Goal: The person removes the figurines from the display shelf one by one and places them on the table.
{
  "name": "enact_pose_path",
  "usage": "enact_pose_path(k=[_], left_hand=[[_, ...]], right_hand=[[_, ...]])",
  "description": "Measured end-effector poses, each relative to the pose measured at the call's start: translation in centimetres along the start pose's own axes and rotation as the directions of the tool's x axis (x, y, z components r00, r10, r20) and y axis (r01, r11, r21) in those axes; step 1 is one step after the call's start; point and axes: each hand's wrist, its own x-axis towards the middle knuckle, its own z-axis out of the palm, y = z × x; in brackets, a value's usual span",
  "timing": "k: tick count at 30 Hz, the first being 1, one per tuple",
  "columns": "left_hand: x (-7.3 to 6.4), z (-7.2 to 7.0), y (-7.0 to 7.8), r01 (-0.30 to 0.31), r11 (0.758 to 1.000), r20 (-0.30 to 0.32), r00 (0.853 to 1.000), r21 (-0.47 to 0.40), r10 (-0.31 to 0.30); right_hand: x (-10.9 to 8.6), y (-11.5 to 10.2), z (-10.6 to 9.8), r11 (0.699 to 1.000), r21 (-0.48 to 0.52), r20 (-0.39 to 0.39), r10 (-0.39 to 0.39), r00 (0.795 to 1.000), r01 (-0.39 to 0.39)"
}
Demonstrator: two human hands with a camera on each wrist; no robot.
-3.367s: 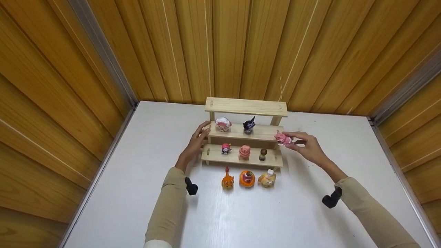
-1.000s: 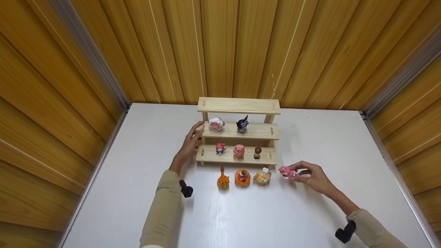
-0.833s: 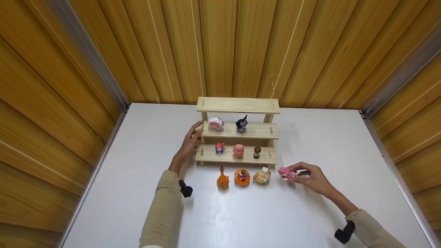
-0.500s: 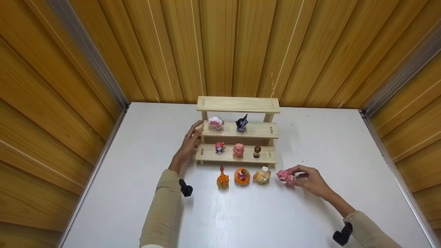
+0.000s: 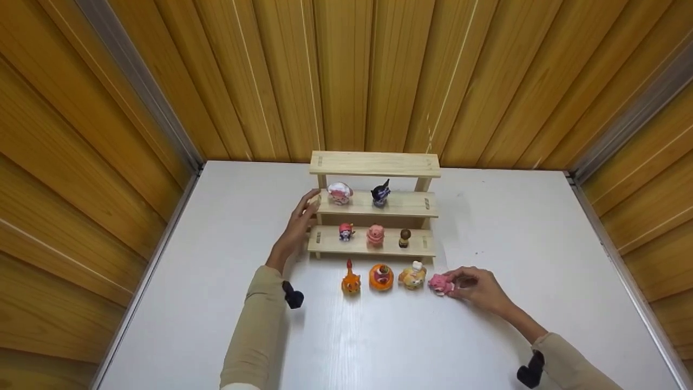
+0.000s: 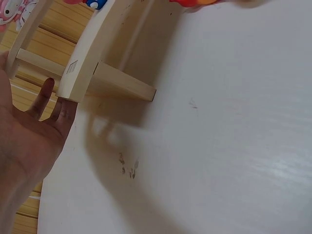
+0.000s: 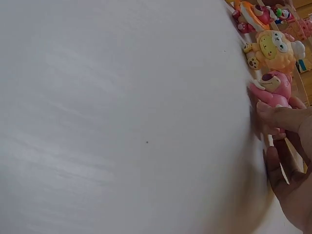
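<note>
My right hand point(image 5: 483, 292) pinches a pink bear figurine point(image 5: 441, 284) between thumb and fingers, low at the right end of the front row. In the right wrist view, the bear figurine point(image 7: 277, 87) has a pale muzzle and stands close beside a yellow figurine with a white hat point(image 7: 273, 48). My left hand point(image 5: 294, 227) rests its fingers against the left side of a tiered wooden shelf point(image 5: 373, 162). Up close in the left wrist view, the fingers point(image 6: 45, 97) lie extended at the plank ends. Left of the yellow figurine are a round orange figurine point(image 5: 381, 277) and an orange cat-like figurine point(image 5: 351, 283).
On the middle tier stand a white-and-pink figurine point(image 5: 340, 193) and a black-hooded figurine point(image 5: 380, 194). The lowest tier holds a red-capped figurine point(image 5: 345, 232), a pink figurine point(image 5: 375, 235) and a small brown-haired figurine point(image 5: 404, 238). Wood-panelled walls point(image 5: 346, 76) surround the white table point(image 5: 346, 346).
My right hand has brought the pink bear figurine from beside the middle tier down and forward, then left, to the row's right end. My left hand stays at the shelf.
</note>
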Motion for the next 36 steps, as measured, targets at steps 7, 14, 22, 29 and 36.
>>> enact_pose_path(k=[7, 14, 22, 29, 36], left_hand=[[0.1, 0.2, 0.4, -0.002, 1.0, 0.003, 1.0, -0.002, 0.002], [0.1, 0.3, 0.3, 0.017, 1.0, -0.017, 1.0, 0.015, -0.017], [0.2, 0.2, 0.3, 0.034, 0.999, -0.032, 0.999, 0.007, -0.033], [0.1, 0.2, 0.3, 0.04, 0.999, -0.026, 0.999, 0.001, -0.04], [0.1, 0.4, 0.1, 0.036, 0.999, -0.026, 0.999, -0.005, -0.036]], right_hand=[[-0.1, 0.1, 0.0, 0.998, -0.014, -0.025, -0.061, 0.998, 0.061], [-0.3, 0.4, 0.1, 0.994, -0.038, -0.042, -0.102, 0.994, 0.101], [-0.1, 0.7, 0.3, 0.991, -0.075, -0.064, -0.119, 0.991, 0.114], [-0.2, 0.7, 0.5, 0.99, -0.087, -0.072, -0.113, 0.991, 0.107], [-0.3, 0.2, 0.0, 0.99, -0.088, -0.033, -0.11, 0.993, 0.106]])
